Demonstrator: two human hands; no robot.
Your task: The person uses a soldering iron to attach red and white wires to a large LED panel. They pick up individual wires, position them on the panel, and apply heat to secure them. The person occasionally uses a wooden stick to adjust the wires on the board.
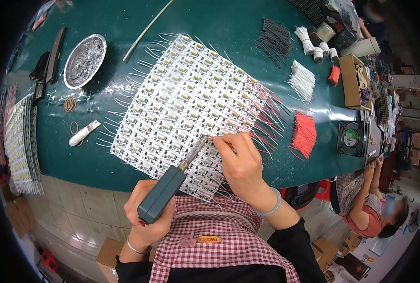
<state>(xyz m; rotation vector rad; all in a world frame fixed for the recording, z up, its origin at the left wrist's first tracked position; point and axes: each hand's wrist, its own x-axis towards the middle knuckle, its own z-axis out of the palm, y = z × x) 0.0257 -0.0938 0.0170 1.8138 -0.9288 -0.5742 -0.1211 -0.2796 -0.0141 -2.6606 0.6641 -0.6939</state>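
My left hand (148, 224) is wrapped round the dark green handle of a soldering iron (165, 191), whose metal tip reaches up and right onto a white panel of circuit boards (172, 101). Beside the tip, my right hand (242, 162) is closed in a pinch at the panel's surface; what looks like a thin wire end sits at its fingertips, partly hidden. Rows of small boards with yellowish parts cover the panel. White wires stick out along its left side, while red and black wires (269, 137) fan out on the right.
Bundles of red wires (305, 134), white wires (302, 81) and black wires (274, 40) lie to the right. A small fan (352, 137) stands beyond them. At left are a metal bowl (69, 70) and stacked panels (19, 146). A co-worker (367, 212) sits at right.
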